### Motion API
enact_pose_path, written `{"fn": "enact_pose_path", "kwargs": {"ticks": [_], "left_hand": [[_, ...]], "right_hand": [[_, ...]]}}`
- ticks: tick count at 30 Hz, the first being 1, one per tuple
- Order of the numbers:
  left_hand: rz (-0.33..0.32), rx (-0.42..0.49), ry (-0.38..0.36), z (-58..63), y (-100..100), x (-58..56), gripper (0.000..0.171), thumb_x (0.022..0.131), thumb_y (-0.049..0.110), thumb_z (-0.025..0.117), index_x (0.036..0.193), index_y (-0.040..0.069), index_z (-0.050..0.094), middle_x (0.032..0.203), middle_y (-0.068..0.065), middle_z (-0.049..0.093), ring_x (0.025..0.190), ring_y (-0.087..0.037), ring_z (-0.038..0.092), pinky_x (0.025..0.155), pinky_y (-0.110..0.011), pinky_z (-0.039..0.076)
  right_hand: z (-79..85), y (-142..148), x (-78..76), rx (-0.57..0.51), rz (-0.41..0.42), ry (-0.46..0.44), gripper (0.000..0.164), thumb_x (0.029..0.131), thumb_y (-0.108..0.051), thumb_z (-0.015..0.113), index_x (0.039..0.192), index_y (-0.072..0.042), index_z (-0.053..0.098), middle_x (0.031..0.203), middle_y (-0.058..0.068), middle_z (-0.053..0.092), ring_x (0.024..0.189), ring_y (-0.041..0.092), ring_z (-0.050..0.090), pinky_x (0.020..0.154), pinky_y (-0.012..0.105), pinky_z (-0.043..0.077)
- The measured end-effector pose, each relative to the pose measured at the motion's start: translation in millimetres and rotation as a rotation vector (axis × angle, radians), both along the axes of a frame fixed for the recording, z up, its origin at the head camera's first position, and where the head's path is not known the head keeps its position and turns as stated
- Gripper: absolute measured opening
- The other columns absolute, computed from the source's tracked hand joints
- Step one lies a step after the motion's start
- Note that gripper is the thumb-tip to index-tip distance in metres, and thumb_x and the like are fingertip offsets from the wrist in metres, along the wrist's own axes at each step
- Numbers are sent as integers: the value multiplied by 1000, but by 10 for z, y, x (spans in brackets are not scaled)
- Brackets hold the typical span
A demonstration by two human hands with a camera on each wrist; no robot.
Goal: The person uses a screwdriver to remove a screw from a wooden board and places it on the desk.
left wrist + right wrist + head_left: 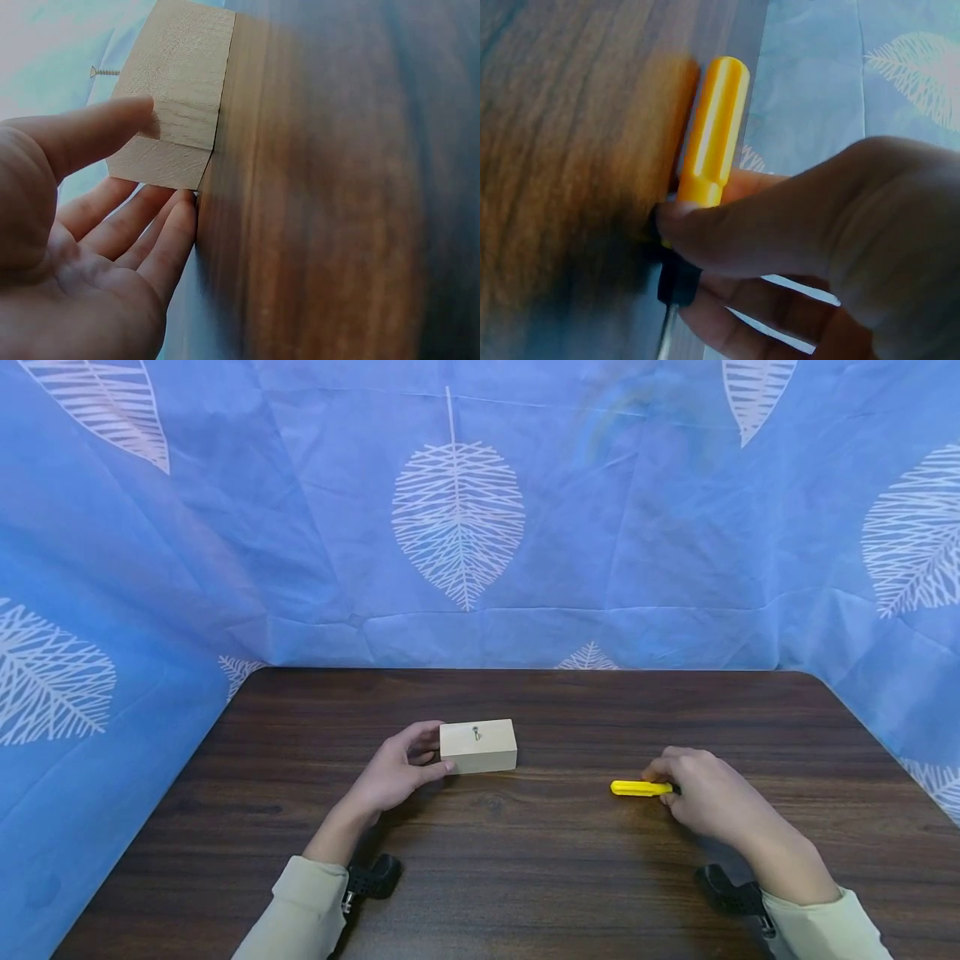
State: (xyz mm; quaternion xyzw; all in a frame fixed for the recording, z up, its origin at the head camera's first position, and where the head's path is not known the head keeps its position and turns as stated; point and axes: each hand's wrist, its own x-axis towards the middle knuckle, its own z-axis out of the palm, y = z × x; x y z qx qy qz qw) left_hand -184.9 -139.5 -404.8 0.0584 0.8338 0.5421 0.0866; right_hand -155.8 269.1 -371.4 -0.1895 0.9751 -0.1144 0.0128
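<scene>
A pale wooden block (478, 762) sits on the table left of the middle, with a small screw (476, 733) standing up from its top. My left hand (393, 772) holds the block's left end, thumb on the front face and fingers around the end and back. In the left wrist view, the screw (105, 73) shows its flared head and threads. To the right, my right hand (708, 797) pinches a screwdriver (637, 788) close over the table. Its yellow handle (716, 131) points left, and the metal shaft (667, 330) beyond the black collar is mostly hidden by the hand in the head view.
The dark wood-grain table (525, 877) has rounded far corners. A blue cloth (315, 510) with white leaf prints hangs behind it and along both sides. Each wrist carries a black camera mount (375, 877) just below the hand.
</scene>
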Motion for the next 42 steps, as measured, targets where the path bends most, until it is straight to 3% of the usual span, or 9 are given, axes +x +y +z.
{"fn": "enact_pose_path", "kwargs": {"ticks": [6, 13, 18, 22, 26, 33, 42], "left_hand": [[-7, 17, -7, -7, -5, -9, 66, 101, 16, 78, 160, 10, 50, 155, -17, 58, 147, -36, 55, 125, -51, 48], [-10, 18, -1, -15, -17, -12, 66, 101, 16, 78, 160, 10, 49, 156, -17, 58, 148, -36, 54, 126, -51, 47], [-5, 13, -13, -15, -34, -10, 65, 102, 17, 77, 160, 11, 49, 156, -17, 58, 147, -36, 54, 126, -52, 47], [-1, 5, -25, -11, -39, -8, 65, 102, 20, 77, 161, 12, 49, 158, -17, 56, 147, -37, 55, 125, -52, 48], [-15, 9, -30, 2, -41, -12, 66, 103, 21, 76, 162, 11, 48, 159, -18, 55, 148, -37, 54, 125, -53, 47], [-15, 11, -19, 17, -60, -17, 64, 103, 16, 75, 160, 10, 49, 156, -18, 57, 146, -38, 56, 125, -54, 48], [-19, 30, -29, 0, -5, 10, 64, 103, 17, 75, 161, 9, 48, 157, -18, 56, 146, -39, 55, 124, -54, 48]], "right_hand": [[36, -35, -5, -85, -11, 43, 24, 85, 0, 88, 107, -5, 80, 98, 2, 75, 83, 18, 68, 71, 43, 64], [197, -197, -27, -364, -20, 187, 30, 91, -2, 85, 120, -2, 75, 106, 10, 77, 89, 21, 75, 72, 20, 64], [303, -355, -92, -516, -116, 162, 28, 101, -17, 78, 125, -5, 71, 111, 12, 78, 95, 19, 78, 77, 9, 60], [393, -473, -161, -611, -179, 88, 35, 105, -31, 74, 130, -7, 67, 119, 12, 77, 98, 4, 76, 80, 10, 60], [492, -628, -230, -726, -205, 37, 39, 104, -33, 74, 131, -6, 63, 122, 11, 74, 98, -8, 71, 82, 11, 60], [629, -1058, -382, -1024, -152, 9, 40, 100, -12, 77, 132, 2, 60, 120, 13, 70, 99, 2, 73, 89, 15, 63], [805, -1374, -476, -1133, -87, 84, 38, 98, -7, 77, 131, 3, 62, 121, 12, 68, 106, 7, 73, 95, 16, 63]]}}
